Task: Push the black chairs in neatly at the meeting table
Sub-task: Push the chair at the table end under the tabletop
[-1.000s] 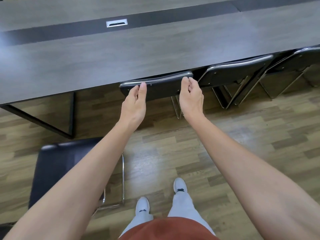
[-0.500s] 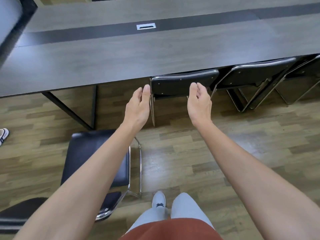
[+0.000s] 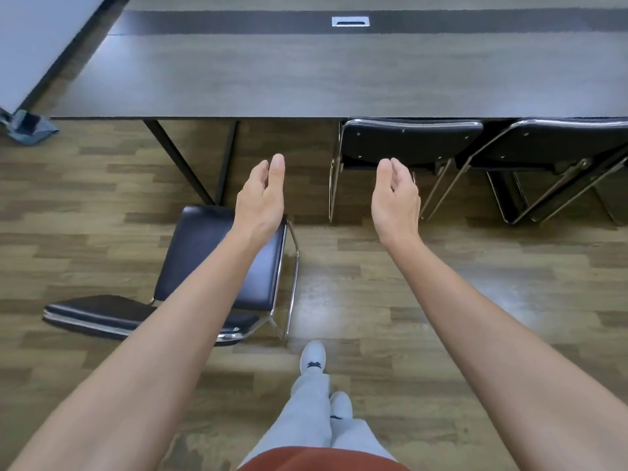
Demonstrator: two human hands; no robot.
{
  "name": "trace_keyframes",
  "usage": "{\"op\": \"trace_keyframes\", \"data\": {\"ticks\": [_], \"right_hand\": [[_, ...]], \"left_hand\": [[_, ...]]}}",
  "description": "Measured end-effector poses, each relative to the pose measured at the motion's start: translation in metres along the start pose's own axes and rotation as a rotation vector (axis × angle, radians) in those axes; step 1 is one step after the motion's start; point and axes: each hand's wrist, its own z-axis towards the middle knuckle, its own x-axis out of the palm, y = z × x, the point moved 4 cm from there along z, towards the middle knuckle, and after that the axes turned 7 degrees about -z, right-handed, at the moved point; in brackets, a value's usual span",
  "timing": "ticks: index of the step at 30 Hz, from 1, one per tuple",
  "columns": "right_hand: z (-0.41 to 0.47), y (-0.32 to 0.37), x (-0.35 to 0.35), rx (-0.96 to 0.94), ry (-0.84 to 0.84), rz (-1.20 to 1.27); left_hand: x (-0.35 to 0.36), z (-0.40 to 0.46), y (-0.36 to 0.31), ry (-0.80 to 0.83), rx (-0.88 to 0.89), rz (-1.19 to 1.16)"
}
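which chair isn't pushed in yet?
The chair on the left, standing out on the floor under the left forearm. The other two chairs sit tucked against the table.

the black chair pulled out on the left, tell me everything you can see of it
The pulled-out chair stands on the wood floor, clear of the meeting table. It has a glossy black padded seat, a black backrest nearest the camera and a chrome tube frame. Its seat points toward the table leg. The left forearm crosses above it; neither hand touches it.
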Motion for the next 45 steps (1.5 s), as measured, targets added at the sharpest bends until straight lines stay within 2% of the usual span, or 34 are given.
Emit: {"op": "trace_keyframes", "data": {"ticks": [10,19,27,34,39,45], "right_hand": [[-0.06,0.011,0.041,0.001,0.055,-0.018],[-0.1,0.047,0.128,0.032,0.009,-0.019],[-0.166,0.07,0.231,0.1,-0.003,-0.021],[-0.224,0.055,0.27,0.178,-0.016,-0.037],[-0.246,0.026,0.28,0.234,0.036,-0.233],[-0.259,-0.037,0.296,0.427,0.095,-0.477]], "left_hand": [[-0.052,-0.017,0.016,-0.039,0.034,-0.013],[-0.131,0.014,0.056,0.045,0.019,-0.018],[-0.239,0.037,0.118,0.135,-0.063,0.023],[-0.293,0.029,0.183,0.169,-0.166,0.117],[-0.315,0.017,0.233,0.183,-0.251,0.282],[-0.353,0.017,0.3,0.111,-0.33,0.733]]}}
